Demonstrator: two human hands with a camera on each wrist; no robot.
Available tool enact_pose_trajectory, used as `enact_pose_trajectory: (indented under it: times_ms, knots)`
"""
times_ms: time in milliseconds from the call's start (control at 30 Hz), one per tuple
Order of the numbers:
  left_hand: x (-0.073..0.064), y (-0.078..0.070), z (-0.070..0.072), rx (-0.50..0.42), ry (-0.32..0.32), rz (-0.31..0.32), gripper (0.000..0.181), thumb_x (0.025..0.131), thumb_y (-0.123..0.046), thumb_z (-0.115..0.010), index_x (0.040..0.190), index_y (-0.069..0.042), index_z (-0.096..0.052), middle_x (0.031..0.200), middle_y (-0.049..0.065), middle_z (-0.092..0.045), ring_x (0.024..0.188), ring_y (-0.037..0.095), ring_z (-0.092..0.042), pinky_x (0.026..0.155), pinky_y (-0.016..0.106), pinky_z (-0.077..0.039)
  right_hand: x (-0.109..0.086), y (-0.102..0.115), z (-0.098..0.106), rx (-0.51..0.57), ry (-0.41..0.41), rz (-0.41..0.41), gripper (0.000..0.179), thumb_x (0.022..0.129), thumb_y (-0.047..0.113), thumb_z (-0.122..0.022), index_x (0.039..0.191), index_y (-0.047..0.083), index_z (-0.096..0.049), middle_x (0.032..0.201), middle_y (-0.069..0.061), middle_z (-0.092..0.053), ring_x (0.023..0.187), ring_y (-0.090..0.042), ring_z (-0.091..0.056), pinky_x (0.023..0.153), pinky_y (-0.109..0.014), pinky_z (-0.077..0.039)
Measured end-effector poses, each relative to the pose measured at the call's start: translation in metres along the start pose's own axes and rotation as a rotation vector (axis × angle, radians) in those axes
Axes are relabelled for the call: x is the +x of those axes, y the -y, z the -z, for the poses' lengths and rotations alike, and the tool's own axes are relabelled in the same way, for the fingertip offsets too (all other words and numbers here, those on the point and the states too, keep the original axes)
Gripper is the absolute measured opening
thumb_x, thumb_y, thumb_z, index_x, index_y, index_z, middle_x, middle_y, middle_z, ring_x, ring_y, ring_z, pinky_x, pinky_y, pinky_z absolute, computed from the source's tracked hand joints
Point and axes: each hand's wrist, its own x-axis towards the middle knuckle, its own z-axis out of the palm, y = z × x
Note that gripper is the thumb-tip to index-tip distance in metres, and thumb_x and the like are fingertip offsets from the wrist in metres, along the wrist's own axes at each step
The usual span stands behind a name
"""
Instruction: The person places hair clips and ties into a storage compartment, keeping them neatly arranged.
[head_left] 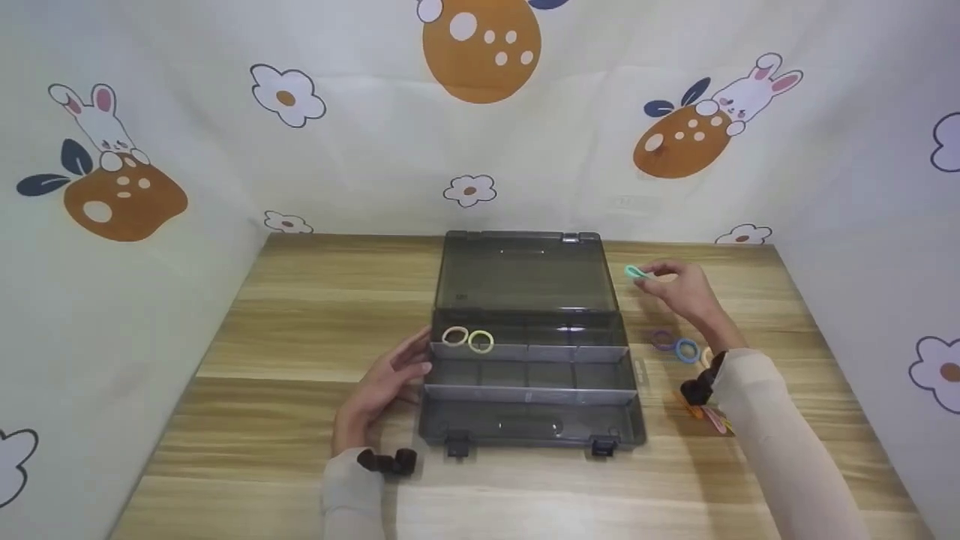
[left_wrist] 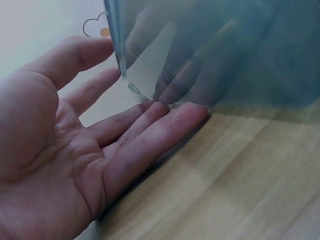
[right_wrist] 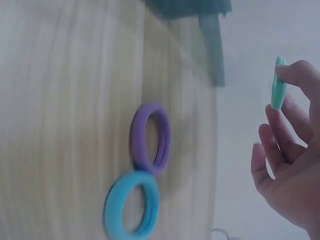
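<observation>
A dark see-through plastic organizer box (head_left: 525, 431) lies with its lid (head_left: 525, 274) swung back. My left hand (head_left: 384, 384) is at the box's left side, fingers extended and touching its wall in the left wrist view. To the right of the lid, raised above the table, my right hand (head_left: 686, 292) pinches a mint green hair tie (right_wrist: 278, 92) between thumb and fingers. A pink hair tie (head_left: 444, 337) and a yellow hair tie (head_left: 481, 352) sit side by side at the left of the box's back row.
On the table right of the box lie a purple hair tie (right_wrist: 137, 142) and a blue hair tie (right_wrist: 114, 210), edges meeting. Nearer the front, orange and pink pieces (head_left: 714, 420) show partly beneath my right forearm. A patterned cloth (head_left: 360, 165) hangs behind the table.
</observation>
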Motion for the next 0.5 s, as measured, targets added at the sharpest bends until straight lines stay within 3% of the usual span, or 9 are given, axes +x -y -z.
enact_pose_trajectory:
  times_ms: [233, 433, 500]
  knots:
    - [0.002, 0.001, 0.000, 0.006, 0.004, -0.018, 0.067, 0.097, -0.011, -0.062, 0.157, -0.008, -0.032, 0.159, 0.023, -0.037, 0.145, 0.038, -0.039, 0.106, 0.026, -0.045, -0.005, 0.029, -0.009, 0.040, 0.017, 0.052, 0.041, 0.091, 0.039, -0.073, 0.115, 0.007, -0.071, 0.121, -0.013, -0.066, 0.068, -0.011, -0.056, 0.065, -0.022, -0.047]
    - [0.002, 0.002, 0.000, -0.005, 0.007, -0.023, 0.067, 0.097, -0.008, -0.061, 0.157, -0.006, -0.031, 0.160, 0.023, -0.035, 0.147, 0.039, -0.036, 0.114, 0.036, -0.042, -0.011, 0.054, -0.017, 0.096, 0.089, 0.111, 0.034, 0.090, 0.033, -0.075, 0.113, 0.009, -0.072, 0.124, -0.009, -0.066, 0.064, -0.006, -0.056, 0.062, -0.021, -0.044]
    - [0.002, 0.002, 0.000, -0.002, 0.001, -0.018, 0.067, 0.097, -0.009, -0.062, 0.157, -0.007, -0.032, 0.160, 0.023, -0.035, 0.147, 0.039, -0.035, 0.115, 0.038, -0.040, -0.014, 0.063, -0.021, 0.114, 0.099, 0.147, 0.032, 0.089, 0.030, -0.076, 0.112, 0.008, -0.073, 0.126, -0.009, -0.066, 0.075, -0.007, -0.059, 0.065, -0.019, -0.046]
